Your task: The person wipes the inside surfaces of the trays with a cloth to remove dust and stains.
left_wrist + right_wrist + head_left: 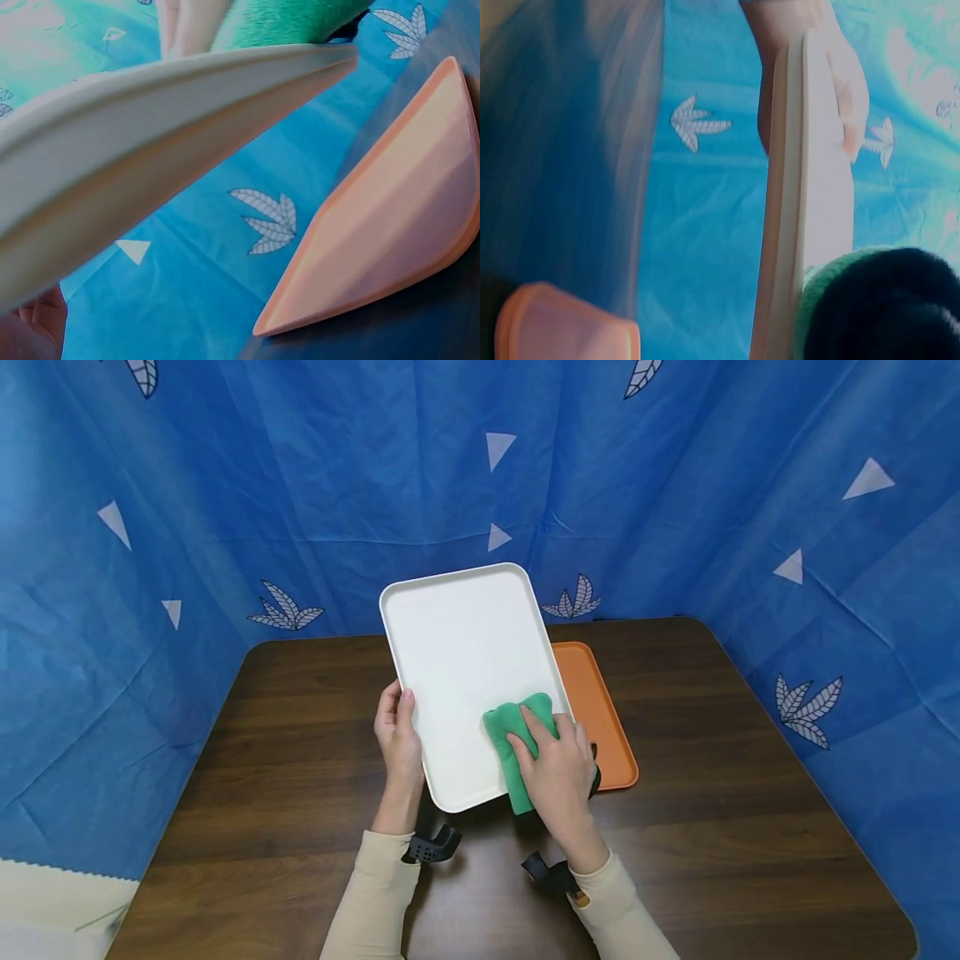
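Observation:
A white rectangular tray (468, 643) with a low raised rim is held up off the table, tilted. My left hand (397, 735) grips its left edge, thumb on the front face and fingers behind. My right hand (562, 772) holds a folded green cloth (504, 735) against the lower right part of the tray, over the rim there. In the left wrist view the fuzzy cloth (292, 21) shows above the tray's edge (150, 112). The right wrist view has the tray nearly edge-on, with the left hand (851, 97) at its far side.
An orange tray (611, 747) lies on the dark wooden table (712, 827), partly hidden behind the white one. Blue curtains (322, 485) with leaf and triangle prints surround the table's back and sides. Black straps (435, 845) sit at both wrists.

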Tool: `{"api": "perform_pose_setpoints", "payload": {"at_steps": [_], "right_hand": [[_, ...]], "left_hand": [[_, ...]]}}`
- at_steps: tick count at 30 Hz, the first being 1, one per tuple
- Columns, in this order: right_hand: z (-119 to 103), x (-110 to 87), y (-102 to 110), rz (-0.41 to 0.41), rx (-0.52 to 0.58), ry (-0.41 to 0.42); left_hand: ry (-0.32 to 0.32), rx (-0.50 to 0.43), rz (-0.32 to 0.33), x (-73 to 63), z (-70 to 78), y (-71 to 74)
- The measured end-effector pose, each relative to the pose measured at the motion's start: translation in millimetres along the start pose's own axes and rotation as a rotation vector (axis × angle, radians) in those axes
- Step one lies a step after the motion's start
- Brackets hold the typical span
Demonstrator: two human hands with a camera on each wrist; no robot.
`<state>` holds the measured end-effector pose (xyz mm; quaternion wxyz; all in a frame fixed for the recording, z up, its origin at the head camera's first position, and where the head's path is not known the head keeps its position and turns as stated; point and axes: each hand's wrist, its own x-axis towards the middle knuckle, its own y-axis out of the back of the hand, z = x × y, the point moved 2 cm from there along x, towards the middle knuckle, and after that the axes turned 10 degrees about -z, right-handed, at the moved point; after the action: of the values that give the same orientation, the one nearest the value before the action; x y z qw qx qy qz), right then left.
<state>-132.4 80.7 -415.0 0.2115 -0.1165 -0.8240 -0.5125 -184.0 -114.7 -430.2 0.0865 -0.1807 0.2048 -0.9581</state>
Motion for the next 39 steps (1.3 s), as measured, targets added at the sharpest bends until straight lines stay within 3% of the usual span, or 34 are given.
{"api": "perform_pose_setpoints", "payload": {"at_steps": [8, 24, 39], "right_hand": [[18, 2.1, 5, -0.017, 0.014, -0.089], [16, -1.3, 2, -0.033, 0.032, -0.11], [-6, -11.2, -7, -0.032, 0.009, -0.035]], "left_hand": [[-0.018, -0.039, -0.004, -0.4, 1.9, -0.6], [-0.042, -0.029, -0.015, -1.9, 3.9, -2.7], [-0.053, -0.034, -0.016, -1.5, 2.0, -2.2]]}}
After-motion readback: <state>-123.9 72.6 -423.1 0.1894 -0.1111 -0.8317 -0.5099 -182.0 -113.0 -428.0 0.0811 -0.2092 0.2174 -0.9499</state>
